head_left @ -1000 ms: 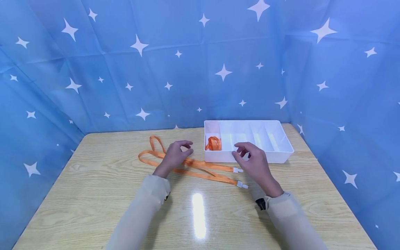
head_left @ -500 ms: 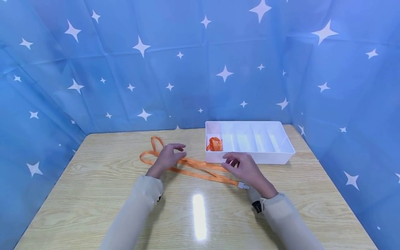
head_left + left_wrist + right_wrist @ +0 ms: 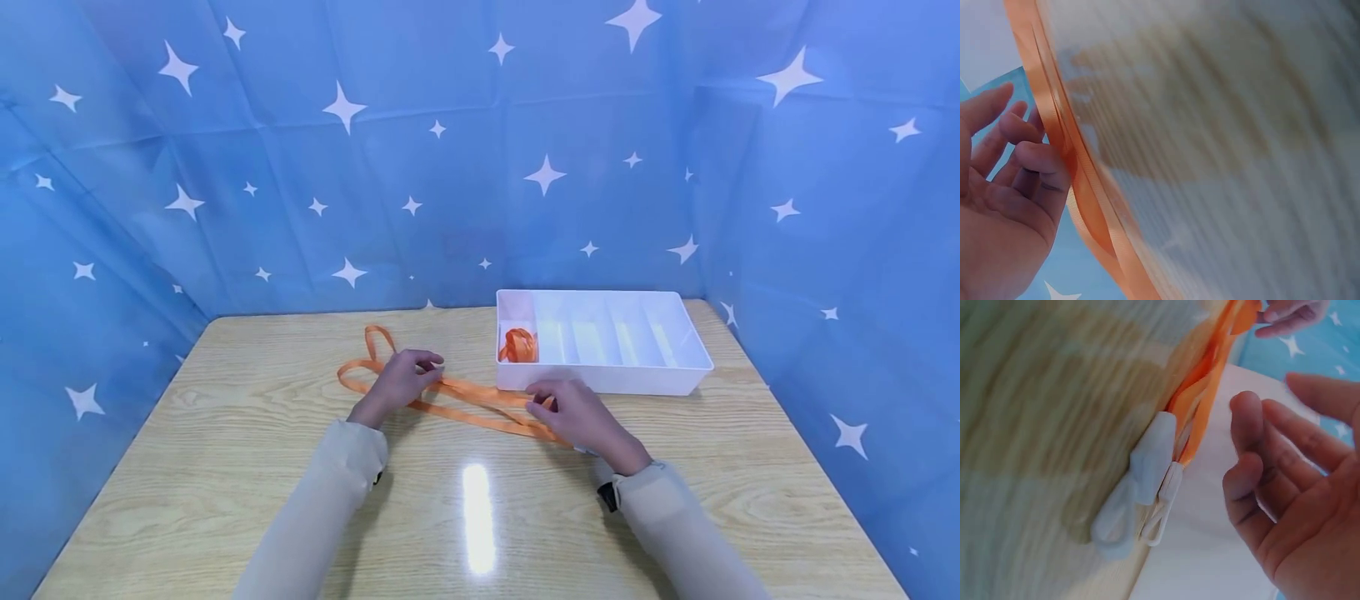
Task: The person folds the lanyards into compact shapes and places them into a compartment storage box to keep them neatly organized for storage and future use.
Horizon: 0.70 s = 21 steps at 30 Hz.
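Right hand (image 3: 576,414), relaxed and empty, has come leftward before white plastic divided box (image 3: 637,381) to long orange ribbon lanyards (image 3: 483,392) on pale wood-grain table (image 3: 225,467); left hand (image 3: 401,379) also empty; both now beside lanyards, seemingly no hold yet

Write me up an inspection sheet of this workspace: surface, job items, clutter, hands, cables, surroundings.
Surface: wood-grain table, with a bright streak of glare near the front.
Job items: orange straps lie stretched out, looped at the left end, with two white clips at the other; a divided white box stands behind, a bunched orange strap in its leftmost compartment.
Clutter: nothing seen.
Hands: left hand at the straps, fingers loosely bent, contact unclear; right hand near the clip end, fingers bent, holding nothing.
Cables: nothing seen.
Surroundings: blue cloth with white stars behind and on both sides.
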{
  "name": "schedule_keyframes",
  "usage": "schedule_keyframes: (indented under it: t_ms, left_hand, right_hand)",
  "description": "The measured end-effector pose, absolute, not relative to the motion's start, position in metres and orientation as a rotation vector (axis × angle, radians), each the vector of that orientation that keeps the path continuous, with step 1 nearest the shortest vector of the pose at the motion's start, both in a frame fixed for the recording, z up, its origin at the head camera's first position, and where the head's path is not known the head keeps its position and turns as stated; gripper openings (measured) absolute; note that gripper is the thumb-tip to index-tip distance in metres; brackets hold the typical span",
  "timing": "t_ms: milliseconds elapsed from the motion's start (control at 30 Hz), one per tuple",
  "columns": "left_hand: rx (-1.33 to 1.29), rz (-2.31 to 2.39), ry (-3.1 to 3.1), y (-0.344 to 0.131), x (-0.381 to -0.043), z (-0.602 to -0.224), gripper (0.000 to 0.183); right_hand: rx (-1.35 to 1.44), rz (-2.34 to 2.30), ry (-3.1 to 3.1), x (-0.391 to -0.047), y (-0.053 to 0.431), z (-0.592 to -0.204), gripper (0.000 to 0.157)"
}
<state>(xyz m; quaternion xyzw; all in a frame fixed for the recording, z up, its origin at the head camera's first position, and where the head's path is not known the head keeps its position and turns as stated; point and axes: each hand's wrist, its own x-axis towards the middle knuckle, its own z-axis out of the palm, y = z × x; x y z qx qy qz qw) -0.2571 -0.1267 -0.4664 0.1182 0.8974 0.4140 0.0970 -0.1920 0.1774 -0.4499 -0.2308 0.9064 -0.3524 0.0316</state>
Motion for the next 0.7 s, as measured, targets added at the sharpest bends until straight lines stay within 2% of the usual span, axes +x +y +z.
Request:
schedule_keyframes:
  t_ms: [167, 300, 700]
  left_hand:
    - [0.346, 1.223, 2.679, -0.131, -0.258, -0.469, 0.026]
    - [0.342, 1.257, 2.645, -0.134, -0.259, -0.468, 0.028]
    - [0.347, 1.213, 2.661, -0.139, -0.255, -0.462, 0.026]
  right_hand:
    - [-0.754, -0.915, 2.926, -0.193, 0.174, -0.454, 0.019]
    - [-0.77, -0.887, 2.957, -0.196, 0.173, -0.456, 0.011]
    - [-0.649, -0.798, 2.943, -0.199, 0.167, -0.46, 0.017]
